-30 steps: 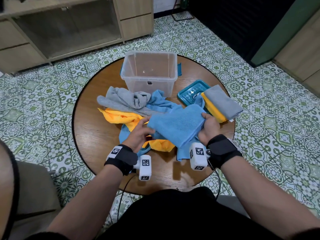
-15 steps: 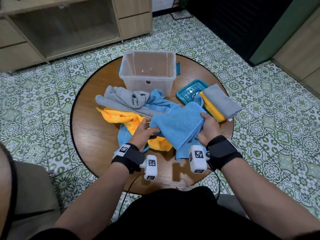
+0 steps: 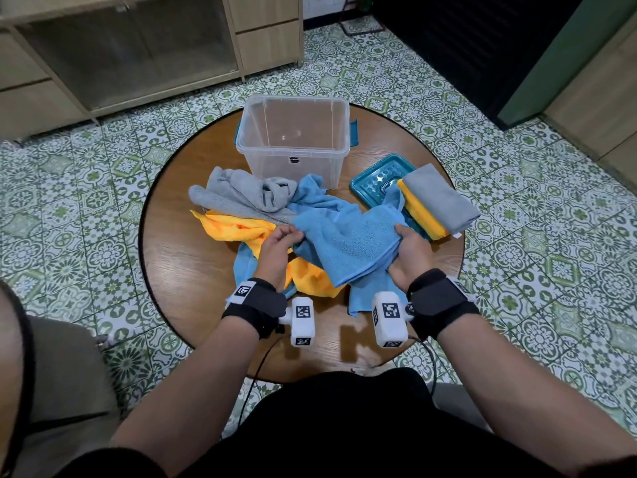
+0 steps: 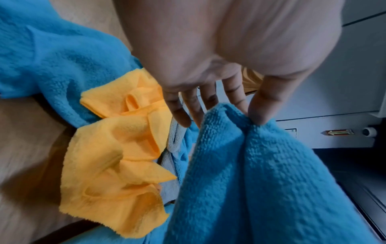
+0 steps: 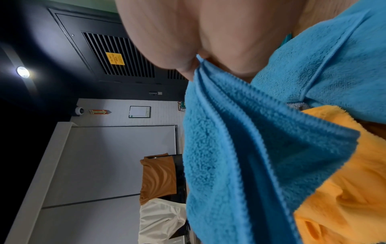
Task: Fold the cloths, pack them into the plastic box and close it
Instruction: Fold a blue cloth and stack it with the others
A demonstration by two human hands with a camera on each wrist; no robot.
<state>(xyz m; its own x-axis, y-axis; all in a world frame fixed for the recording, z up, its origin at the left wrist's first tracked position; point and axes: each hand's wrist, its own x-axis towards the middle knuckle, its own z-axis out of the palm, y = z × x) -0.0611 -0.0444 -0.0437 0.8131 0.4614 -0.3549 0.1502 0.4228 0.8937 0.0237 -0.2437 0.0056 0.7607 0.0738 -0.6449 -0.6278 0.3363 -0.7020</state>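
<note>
A blue cloth (image 3: 348, 241) hangs doubled over between my two hands above the round table. My left hand (image 3: 277, 248) pinches its left corner between thumb and fingers, as the left wrist view shows with the blue cloth (image 4: 261, 173). My right hand (image 3: 408, 251) grips the cloth's right edge; in the right wrist view the blue cloth (image 5: 240, 140) bunches under the palm. Beneath lie an orange cloth (image 3: 241, 229), a grey cloth (image 3: 241, 194) and another blue cloth (image 3: 317, 198), all crumpled. The clear plastic box (image 3: 293, 139) stands open behind them.
The teal lid (image 3: 374, 177) lies right of the box, partly under a folded grey cloth (image 3: 439, 198) stacked on a folded orange one (image 3: 420, 215). The wooden table (image 3: 193, 270) has bare surface at its left and near edges. Tiled floor and cabinets surround it.
Both hands have lifted the blue cloth slightly away from me and spread it wider. My left hand moved from resting on the pile to pinching the cloth's left corner.
</note>
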